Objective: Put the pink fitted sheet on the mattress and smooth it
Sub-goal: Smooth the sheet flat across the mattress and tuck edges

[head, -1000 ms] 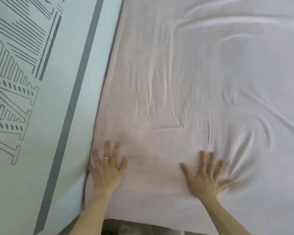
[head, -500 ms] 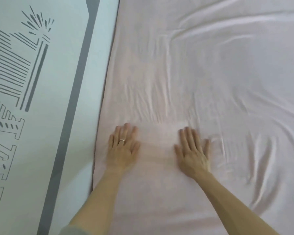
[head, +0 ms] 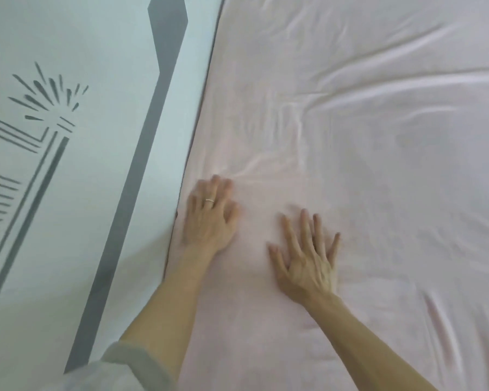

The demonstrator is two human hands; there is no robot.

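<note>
Head view: the pink fitted sheet (head: 364, 179) covers the mattress across the centre and right of the frame, creased at upper right and lower right. The left hand (head: 209, 218) lies flat, fingers together, at the sheet's left edge beside the pale patterned wall (head: 68, 221). The right hand (head: 308, 261), fingers spread, presses flat just right of it.

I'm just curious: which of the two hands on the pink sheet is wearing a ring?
The left hand, the one lying nearest the wall, has a thin band on one finger. The right hand, spread flat on the pink sheet, has bare fingers.
</note>
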